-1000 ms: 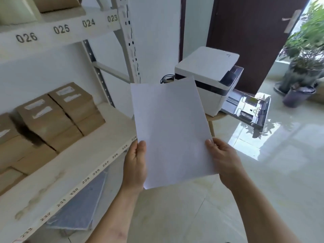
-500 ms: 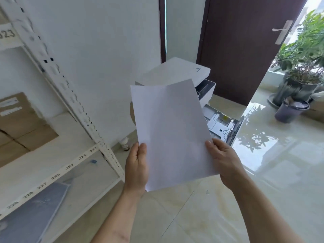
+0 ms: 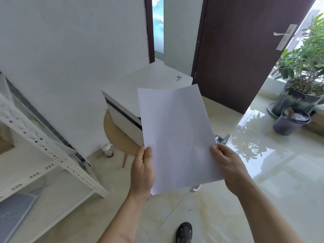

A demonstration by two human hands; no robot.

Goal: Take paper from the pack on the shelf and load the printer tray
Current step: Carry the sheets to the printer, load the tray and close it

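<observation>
In front of the printer (image 3: 140,88), left hand (image 3: 142,172) and right hand (image 3: 229,171) grip plain white paper (image 3: 177,137)

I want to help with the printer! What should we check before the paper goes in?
1. Paper held by both hands, left hand and right hand: ok.
2. Paper flat, not crumpled: ok, slight bend only.
3. Printer close ahead: ok.
4. Tray open and empty: cannot tell, paper hides it.
5. Floor ahead free of clutter: ok.
</observation>
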